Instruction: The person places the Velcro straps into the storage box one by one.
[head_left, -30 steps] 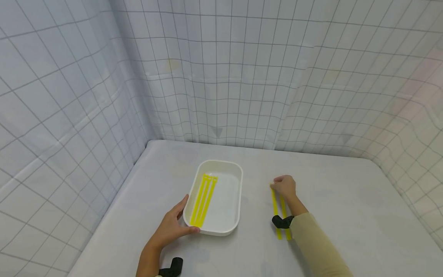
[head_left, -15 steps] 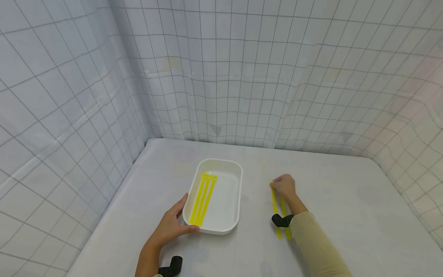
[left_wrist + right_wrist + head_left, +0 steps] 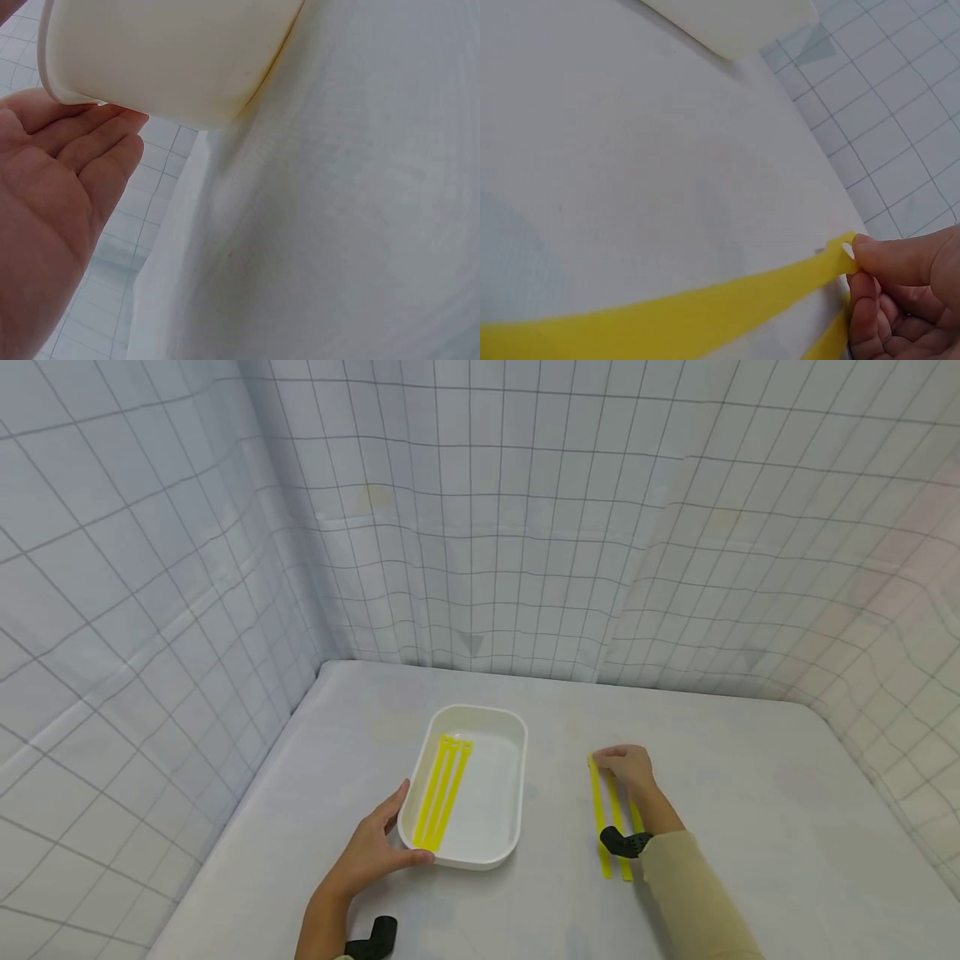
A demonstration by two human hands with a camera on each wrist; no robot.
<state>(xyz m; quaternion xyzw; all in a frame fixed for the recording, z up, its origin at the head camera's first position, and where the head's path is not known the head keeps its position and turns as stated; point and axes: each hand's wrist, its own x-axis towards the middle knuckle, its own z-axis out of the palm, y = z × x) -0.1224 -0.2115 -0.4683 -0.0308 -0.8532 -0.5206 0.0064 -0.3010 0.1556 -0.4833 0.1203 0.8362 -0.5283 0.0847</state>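
In the head view my left hand holds the near left corner of a white tray, thumb at the near rim and fingers along the left side. Seen from the left wrist, the fingers lie under the rim. Three flat yellow straps with slotted heads lie side by side in the tray's left half. To the right of the tray, my right hand pinches the slotted end of another yellow strap between thumb and curled fingers. Two more yellow straps lie beside it, partly hidden by my hand and wrist.
The table has a white cover. Grid-patterned white curtains surround it at the back and both sides. Each wrist wears a black camera mount.
My right hand has shifted slightly right and toward me, uncovering more of the pinched strap's head and part of a third strap. The left hand and tray stay in place.
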